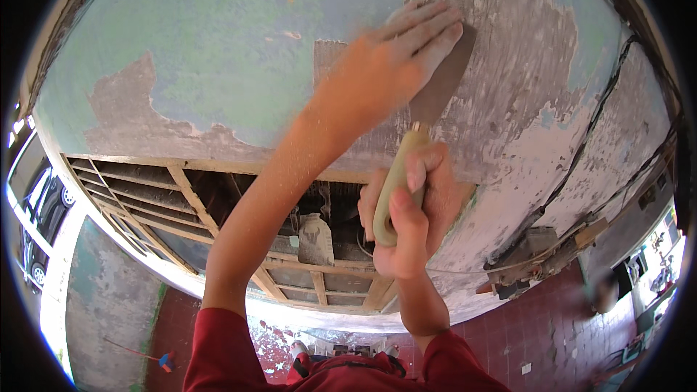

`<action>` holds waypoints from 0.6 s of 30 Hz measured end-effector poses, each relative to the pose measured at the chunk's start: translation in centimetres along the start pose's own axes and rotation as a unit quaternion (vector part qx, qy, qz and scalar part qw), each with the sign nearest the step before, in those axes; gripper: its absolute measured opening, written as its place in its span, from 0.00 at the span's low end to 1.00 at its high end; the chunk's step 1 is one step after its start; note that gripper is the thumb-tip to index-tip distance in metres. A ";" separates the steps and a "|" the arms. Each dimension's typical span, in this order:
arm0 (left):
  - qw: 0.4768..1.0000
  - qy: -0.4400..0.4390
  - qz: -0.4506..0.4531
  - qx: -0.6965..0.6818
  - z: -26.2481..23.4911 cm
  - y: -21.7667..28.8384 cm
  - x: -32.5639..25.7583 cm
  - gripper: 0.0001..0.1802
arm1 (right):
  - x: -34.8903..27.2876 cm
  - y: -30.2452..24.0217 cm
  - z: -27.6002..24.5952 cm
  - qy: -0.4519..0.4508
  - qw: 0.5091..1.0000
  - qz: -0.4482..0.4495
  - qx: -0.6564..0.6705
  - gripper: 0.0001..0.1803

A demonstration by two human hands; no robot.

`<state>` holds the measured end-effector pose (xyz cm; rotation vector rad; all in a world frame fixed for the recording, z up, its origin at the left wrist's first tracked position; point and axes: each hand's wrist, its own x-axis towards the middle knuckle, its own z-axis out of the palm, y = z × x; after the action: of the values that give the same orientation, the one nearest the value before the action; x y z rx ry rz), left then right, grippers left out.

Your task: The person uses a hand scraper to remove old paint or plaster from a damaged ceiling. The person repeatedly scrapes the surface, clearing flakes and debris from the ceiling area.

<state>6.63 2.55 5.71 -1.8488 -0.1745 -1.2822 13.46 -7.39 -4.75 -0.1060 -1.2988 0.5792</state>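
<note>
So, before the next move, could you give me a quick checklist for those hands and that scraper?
1. Right hand wrapped around the scraper handle: ok.
2. Left hand bracing the blade: ok, fingers extended over it.
3. Gloves on: not ok, both hands are bare.
4. Blade apart from the dark cable: ok, the cable runs farther right along the wall.
5. Blade edge flush with the wall: cannot tell from this single view.
</note>
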 end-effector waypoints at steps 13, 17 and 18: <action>0.999 -0.023 -0.026 -0.021 -0.1 0.6 -0.3 0.23 | -0.4 0.1 0.0 0.017 0.999 0.030 0.015 0.11; 0.999 -0.004 -0.027 -0.022 0.2 0.8 -0.7 0.23 | -0.6 0.2 -1.1 -0.010 1.000 0.021 0.000 0.12; 1.000 0.000 -0.022 -0.014 0.0 0.3 0.2 0.23 | -0.1 0.0 -1.1 -0.012 1.000 0.023 0.003 0.13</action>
<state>6.87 2.33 5.67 -1.8776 -0.1995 -1.3211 14.47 -7.18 -5.10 -0.1240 -1.3207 0.6262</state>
